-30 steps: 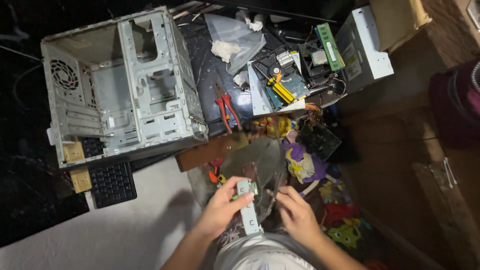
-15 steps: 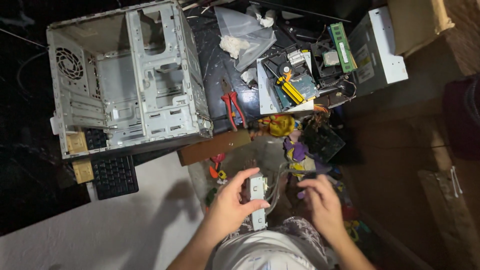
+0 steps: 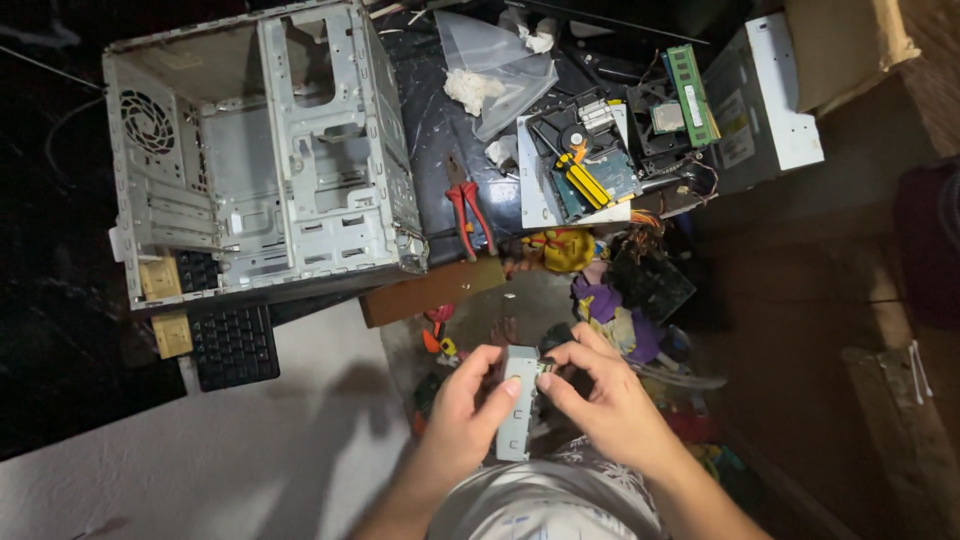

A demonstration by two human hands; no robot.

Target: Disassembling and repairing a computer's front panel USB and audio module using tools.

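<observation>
Seen from above, the left hand (image 3: 462, 400) and right hand (image 3: 607, 400) are both clamped on a small grey metal bracket (image 3: 518, 402), held low over the person's lap, near a cluttered desk (image 3: 440, 120). It looks light, stiff and sharp-edged, best gripped along its long sides. Its long axis runs straight away from the person, toward an empty computer case (image 3: 260, 150).

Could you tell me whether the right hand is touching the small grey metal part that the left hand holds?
Touching. The head view shows the right hand with fingertips on the grey metal part, which the left hand grips.
</observation>
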